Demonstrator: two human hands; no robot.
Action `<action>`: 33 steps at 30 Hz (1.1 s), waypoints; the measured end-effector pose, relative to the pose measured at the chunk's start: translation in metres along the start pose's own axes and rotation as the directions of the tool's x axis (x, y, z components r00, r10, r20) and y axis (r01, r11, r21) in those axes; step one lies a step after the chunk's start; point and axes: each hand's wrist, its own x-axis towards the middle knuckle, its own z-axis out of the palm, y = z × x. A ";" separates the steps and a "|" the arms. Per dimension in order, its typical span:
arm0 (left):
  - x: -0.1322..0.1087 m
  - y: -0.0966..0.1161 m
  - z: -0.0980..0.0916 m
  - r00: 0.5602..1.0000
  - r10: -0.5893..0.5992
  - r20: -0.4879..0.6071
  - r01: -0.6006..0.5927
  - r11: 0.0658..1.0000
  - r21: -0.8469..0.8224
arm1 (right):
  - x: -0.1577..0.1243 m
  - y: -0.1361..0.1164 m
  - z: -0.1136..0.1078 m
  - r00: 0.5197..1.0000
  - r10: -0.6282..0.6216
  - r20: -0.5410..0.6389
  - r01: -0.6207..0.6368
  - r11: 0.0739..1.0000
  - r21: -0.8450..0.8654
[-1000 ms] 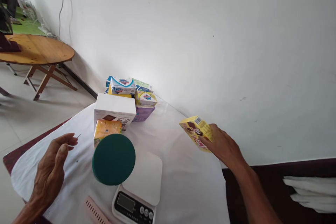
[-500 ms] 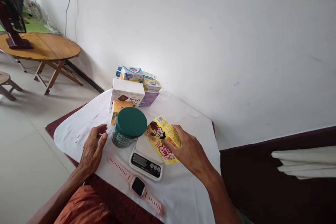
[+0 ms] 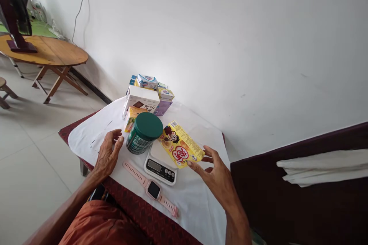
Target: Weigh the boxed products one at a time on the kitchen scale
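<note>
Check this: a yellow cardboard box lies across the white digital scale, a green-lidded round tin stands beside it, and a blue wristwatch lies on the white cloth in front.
One slip: the wristwatch is pink, not blue, as the head view shows. The yellow cardboard box does lie across the white digital scale, with the green-lidded round tin beside it, all on the white cloth.

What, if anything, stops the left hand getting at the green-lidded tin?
Likely yes: the left hand lies open on the white cloth right beside the green-lidded tin, with nothing between them.
</note>
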 end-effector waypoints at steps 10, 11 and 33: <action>-0.005 -0.009 0.018 0.952 0.282 0.115 -0.301 0.930 0.212 | 0.006 -0.004 0.022 0.995 0.079 -0.059 -0.073 0.992 0.099; -0.004 -0.009 0.020 0.954 0.271 0.130 -0.294 0.931 0.216 | 0.007 -0.004 0.020 0.990 0.106 -0.098 -0.095 0.989 0.112; 0.000 -0.010 0.009 0.994 0.072 0.085 -0.071 0.997 -0.022 | 0.051 -0.050 0.007 0.746 0.003 -0.666 0.201 0.952 0.229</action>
